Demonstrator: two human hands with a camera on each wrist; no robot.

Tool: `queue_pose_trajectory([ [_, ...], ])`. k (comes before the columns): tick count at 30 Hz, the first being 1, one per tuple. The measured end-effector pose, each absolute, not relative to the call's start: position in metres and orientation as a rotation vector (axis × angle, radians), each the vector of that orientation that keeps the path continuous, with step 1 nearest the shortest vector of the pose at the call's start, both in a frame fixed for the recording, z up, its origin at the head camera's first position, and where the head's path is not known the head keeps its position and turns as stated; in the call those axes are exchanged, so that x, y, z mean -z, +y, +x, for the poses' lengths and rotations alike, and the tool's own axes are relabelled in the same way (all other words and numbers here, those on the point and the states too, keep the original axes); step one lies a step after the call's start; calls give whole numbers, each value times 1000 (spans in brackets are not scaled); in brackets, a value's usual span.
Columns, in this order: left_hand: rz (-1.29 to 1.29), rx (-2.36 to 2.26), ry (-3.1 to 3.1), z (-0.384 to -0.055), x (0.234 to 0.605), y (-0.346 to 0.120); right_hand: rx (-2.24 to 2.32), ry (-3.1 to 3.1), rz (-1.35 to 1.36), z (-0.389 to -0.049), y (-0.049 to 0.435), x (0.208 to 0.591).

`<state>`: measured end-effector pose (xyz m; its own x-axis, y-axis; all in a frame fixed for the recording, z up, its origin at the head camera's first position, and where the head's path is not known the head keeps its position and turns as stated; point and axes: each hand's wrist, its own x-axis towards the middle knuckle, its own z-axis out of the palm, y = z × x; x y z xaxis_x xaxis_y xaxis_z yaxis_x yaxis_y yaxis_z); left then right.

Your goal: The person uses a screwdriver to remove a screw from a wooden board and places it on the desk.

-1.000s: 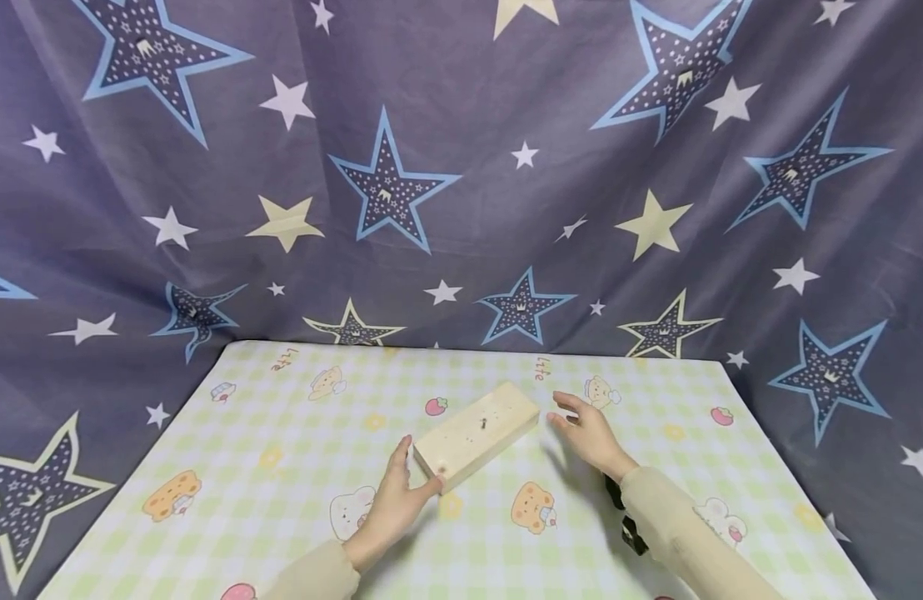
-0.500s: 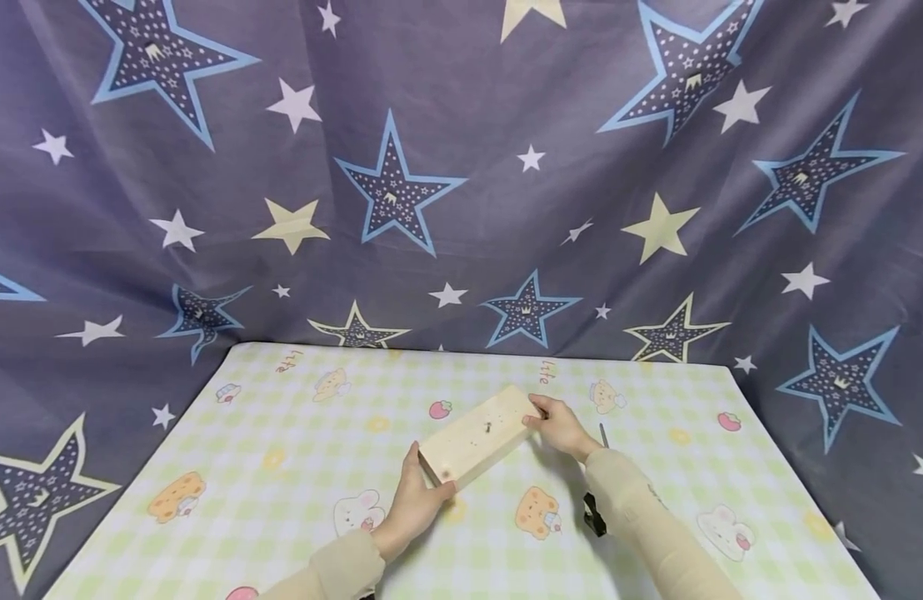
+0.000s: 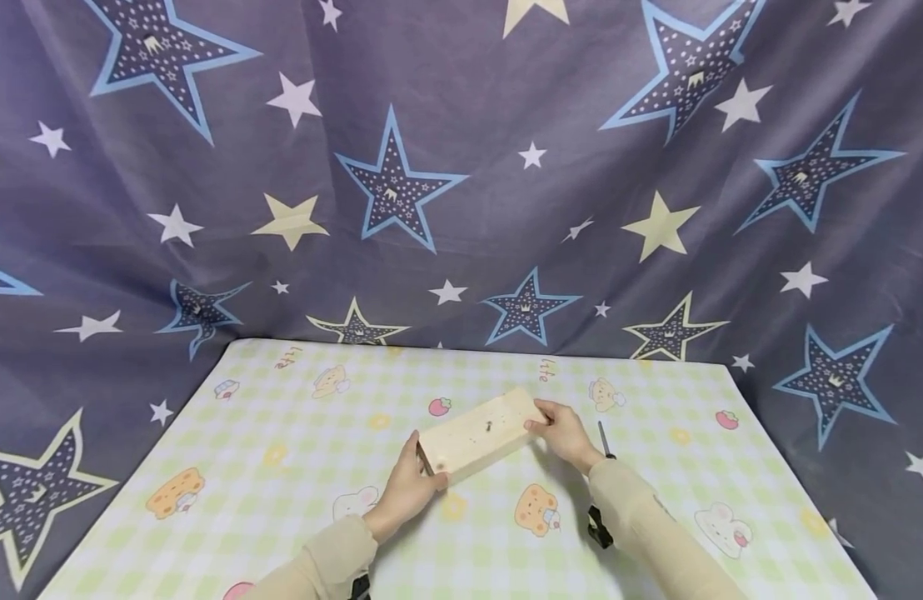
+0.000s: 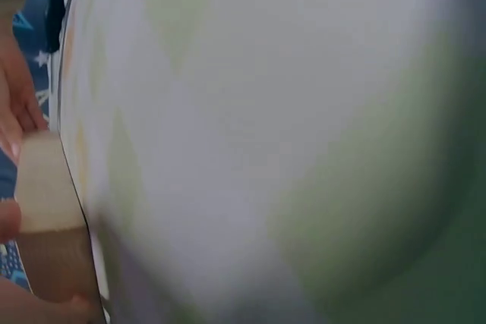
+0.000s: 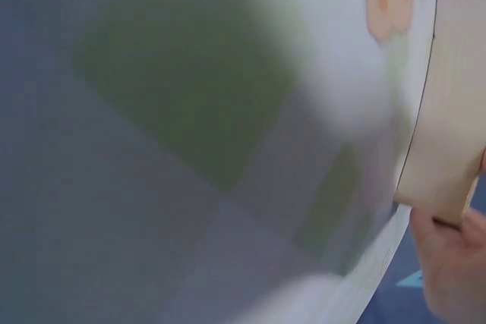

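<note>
Two hands hold one pale wooden block point(image 3: 472, 437) over mid-table point(image 3: 281, 533) (whether touching, I cannot tell): the left hand point(image 3: 405, 493) grips its near-left end, the right hand point(image 3: 568, 435) its far-right; its long axis runs diagonally between them.

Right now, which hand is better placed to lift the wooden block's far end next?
Probably the right hand: it grips the far end of the wooden block, while the left hand holds its near end.

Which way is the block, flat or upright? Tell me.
Flat: the wooden block has its broad face up, one end at the left hand, the other at the right hand.
</note>
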<state>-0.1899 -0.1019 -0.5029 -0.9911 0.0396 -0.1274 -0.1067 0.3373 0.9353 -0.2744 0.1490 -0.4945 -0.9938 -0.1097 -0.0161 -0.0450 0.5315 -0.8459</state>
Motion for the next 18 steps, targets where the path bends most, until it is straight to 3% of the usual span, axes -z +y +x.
queue_pose_trajectory([
  [18,114,-1749,2243,-223,505,-129,1385,2752,11,-232,149,488],
])
